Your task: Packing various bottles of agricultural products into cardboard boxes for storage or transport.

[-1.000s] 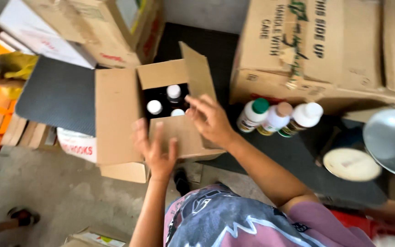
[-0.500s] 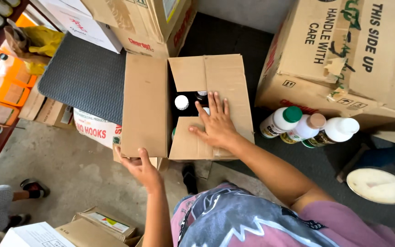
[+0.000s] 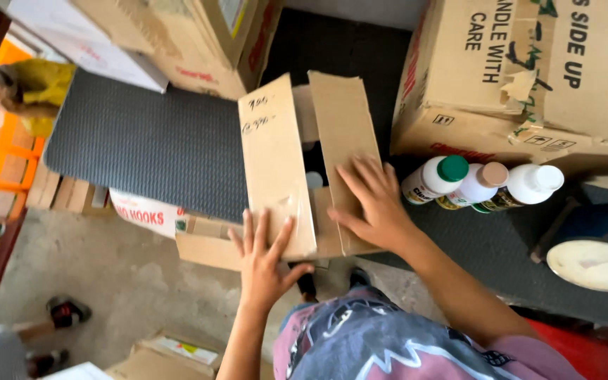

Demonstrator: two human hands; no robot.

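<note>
Now both hands lie flat, fingers spread, gripping nothing: the left hand [image 3: 265, 264] presses the cardboard box's [image 3: 209, 246] left flap, the right hand [image 3: 373, 205] its right flap, just left of three bottles [image 3: 483, 184].

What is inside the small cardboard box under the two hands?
Almost nothing shows: the left hand and right hand press the flaps of the small cardboard box nearly shut. A narrow gap reveals something pale, unidentifiable; everything else is covered.
</note>
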